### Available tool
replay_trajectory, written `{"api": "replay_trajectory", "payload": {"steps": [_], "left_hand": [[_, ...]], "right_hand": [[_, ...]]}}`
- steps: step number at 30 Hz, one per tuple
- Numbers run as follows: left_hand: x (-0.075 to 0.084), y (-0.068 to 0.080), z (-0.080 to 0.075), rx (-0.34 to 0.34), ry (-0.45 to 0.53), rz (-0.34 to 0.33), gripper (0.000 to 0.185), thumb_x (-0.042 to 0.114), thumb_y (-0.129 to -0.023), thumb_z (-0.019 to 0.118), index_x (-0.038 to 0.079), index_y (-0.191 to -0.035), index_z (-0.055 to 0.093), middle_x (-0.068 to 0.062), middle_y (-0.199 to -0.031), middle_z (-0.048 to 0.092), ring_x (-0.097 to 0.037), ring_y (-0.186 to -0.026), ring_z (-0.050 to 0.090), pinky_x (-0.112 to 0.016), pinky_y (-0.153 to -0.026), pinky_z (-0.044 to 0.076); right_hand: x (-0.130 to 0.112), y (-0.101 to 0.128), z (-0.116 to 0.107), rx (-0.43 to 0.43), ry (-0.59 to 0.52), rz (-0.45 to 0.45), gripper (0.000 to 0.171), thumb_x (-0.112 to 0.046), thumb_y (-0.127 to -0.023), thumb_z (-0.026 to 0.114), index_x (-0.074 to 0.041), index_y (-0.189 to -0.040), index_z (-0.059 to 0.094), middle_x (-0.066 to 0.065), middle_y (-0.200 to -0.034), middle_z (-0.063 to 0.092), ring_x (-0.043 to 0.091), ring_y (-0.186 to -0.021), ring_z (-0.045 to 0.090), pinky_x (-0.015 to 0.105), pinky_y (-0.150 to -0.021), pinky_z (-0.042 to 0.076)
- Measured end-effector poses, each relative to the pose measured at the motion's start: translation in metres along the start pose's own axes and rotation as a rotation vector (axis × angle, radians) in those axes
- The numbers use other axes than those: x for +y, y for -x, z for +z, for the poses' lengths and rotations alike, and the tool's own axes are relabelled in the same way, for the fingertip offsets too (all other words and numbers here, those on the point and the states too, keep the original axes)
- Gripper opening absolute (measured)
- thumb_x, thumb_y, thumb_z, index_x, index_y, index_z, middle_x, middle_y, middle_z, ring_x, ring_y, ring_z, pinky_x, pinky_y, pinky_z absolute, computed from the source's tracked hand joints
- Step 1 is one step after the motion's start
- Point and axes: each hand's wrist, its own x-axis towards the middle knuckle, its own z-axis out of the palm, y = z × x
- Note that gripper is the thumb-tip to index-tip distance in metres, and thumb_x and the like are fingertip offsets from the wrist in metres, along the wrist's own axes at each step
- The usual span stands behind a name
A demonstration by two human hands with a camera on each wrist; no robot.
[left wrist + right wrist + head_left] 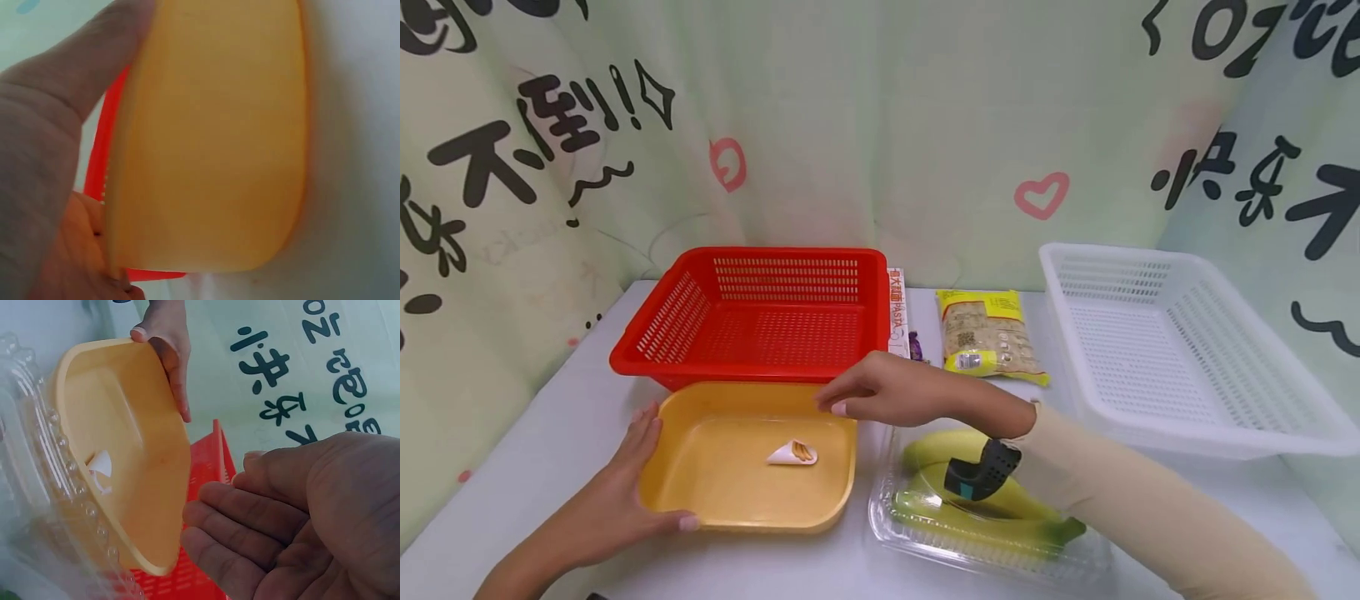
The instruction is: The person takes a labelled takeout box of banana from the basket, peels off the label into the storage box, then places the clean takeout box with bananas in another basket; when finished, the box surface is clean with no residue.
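A yellow plastic tray [730, 492] sits at the front left, its back edge against the red basket. My left hand [625, 492] grips its left end, thumb at the front rim and fingers spread along the left side. Inside the tray lies a small white cone-shaped piece [792, 452] with yellow-brown strips at its wide end. Over the tray's back right corner hovers my right hand [887, 390]. The right wrist view shows that hand's fingers [231, 528] loosely bent, with nothing seen between them and the thumb.
Behind the tray stands a red basket [790, 346]. Bananas [970, 500] lie in a clear plastic box [917, 542] under my right forearm. A yellow-and-clear food packet [992, 333], a pasta box [897, 308] and a white basket [1127, 333] stand farther back. Printed curtains enclose the table.
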Motion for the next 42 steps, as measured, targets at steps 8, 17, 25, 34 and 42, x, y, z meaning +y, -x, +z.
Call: {"api": "replay_trajectory", "payload": {"steps": [8, 17, 25, 34, 42], "left_hand": [[0.02, -0.004, -0.016, 0.022, -0.04, 0.05, 0.119, 0.057, -0.074, 0.076, -0.003, -0.153, 0.012, -0.024, -0.159, 0.008, -0.046, -0.142, 0.011, -0.067, -0.093, 0.038], [0.082, -0.014, -0.006, -0.011, 0.008, 0.252, 0.087, 0.061, -0.084, 0.064, -0.002, -0.142, 0.047, -0.01, -0.155, 0.032, -0.037, -0.137, 0.035, -0.058, -0.099, 0.041], [0.109, -0.041, 0.003, -0.156, 0.072, 0.303, 0.079, 0.058, -0.085, 0.066, 0.011, -0.145, 0.047, 0.003, -0.152, 0.038, -0.024, -0.138, 0.037, -0.047, -0.101, 0.043], [0.146, -0.048, 0.031, -0.325, 0.177, 0.39, 0.101, 0.056, -0.079, 0.073, 0.016, -0.156, 0.021, 0.011, -0.16, 0.013, -0.013, -0.144, 0.02, -0.043, -0.106, 0.037], [0.171, -0.053, 0.055, -0.302, 0.293, 0.333, 0.121, 0.048, -0.07, 0.084, 0.017, -0.158, 0.007, 0.01, -0.161, -0.001, -0.018, -0.146, 0.01, -0.049, -0.111, 0.028]], "right_hand": [[0.001, 0.021, -0.007, 0.072, -0.029, -0.003, 0.03, -0.013, -0.097, 0.06, -0.008, -0.126, 0.066, -0.002, -0.111, 0.07, 0.013, -0.086, 0.064, 0.02, -0.067, 0.051], [0.009, 0.066, -0.011, 0.179, -0.044, 0.033, 0.031, -0.015, -0.099, 0.059, -0.004, -0.127, 0.065, 0.002, -0.116, 0.069, 0.018, -0.085, 0.062, 0.025, -0.07, 0.051], [0.015, 0.093, -0.012, 0.253, 0.012, 0.071, 0.031, -0.02, -0.099, 0.059, -0.008, -0.126, 0.066, 0.001, -0.12, 0.067, 0.016, -0.089, 0.062, 0.025, -0.072, 0.052], [0.026, 0.147, -0.006, 0.362, 0.063, 0.111, 0.031, -0.024, -0.101, 0.056, -0.009, -0.126, 0.066, -0.001, -0.122, 0.066, 0.014, -0.109, 0.063, 0.027, -0.083, 0.054], [0.046, 0.196, 0.006, 0.53, 0.188, 0.12, 0.032, -0.01, -0.097, 0.06, -0.017, -0.128, 0.066, -0.007, -0.121, 0.066, 0.008, -0.108, 0.062, 0.019, -0.08, 0.052]]}}
